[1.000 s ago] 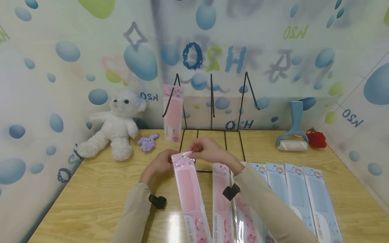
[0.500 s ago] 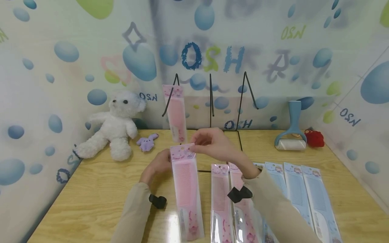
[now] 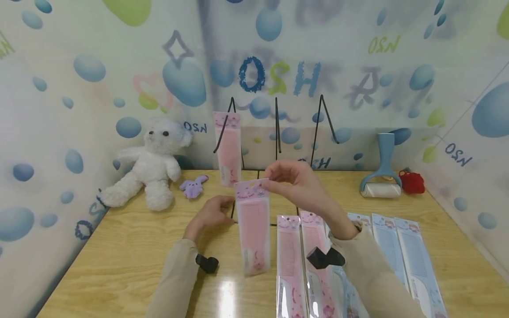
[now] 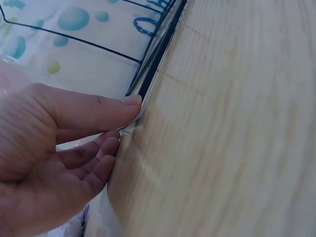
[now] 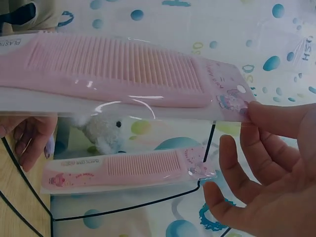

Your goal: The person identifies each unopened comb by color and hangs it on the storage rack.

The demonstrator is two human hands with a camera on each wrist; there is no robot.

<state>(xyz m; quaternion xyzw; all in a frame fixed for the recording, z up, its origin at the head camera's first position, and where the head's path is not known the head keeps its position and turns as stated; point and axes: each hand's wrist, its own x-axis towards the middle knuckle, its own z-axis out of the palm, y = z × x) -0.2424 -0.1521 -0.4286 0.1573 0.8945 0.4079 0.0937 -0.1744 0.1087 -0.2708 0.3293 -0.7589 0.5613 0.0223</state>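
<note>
My right hand (image 3: pixel 298 183) pinches a pink comb in a clear package (image 3: pixel 253 229) by the top corner of its header card, below its hang hole. The package hangs upright above the table; in the right wrist view its teeth (image 5: pixel 118 61) show through the film. Low on the table, my left hand (image 3: pixel 212 215) grips the front left corner of a black wire display rack (image 4: pixel 143 89) between thumb and fingers. Another packaged pink comb (image 3: pixel 229 154) hangs on the rack's left hook. The middle hook (image 3: pixel 278 132) and right hook (image 3: pixel 330 119) carry nothing.
Two packaged pink combs (image 3: pixel 289 265) and several packaged blue combs (image 3: pixel 419 260) lie at the right front, partly under my right sleeve. A white teddy bear (image 3: pixel 155 163) and a small purple plush (image 3: pixel 193 186) sit left; a lint roller (image 3: pixel 382 172) and red bundle (image 3: pixel 412 182) stand right.
My right hand has raised the pink comb package and shifted it right, turning it from tilted to nearly upright. The left hand stays at the rack's base; the hanging comb has swung slightly.
</note>
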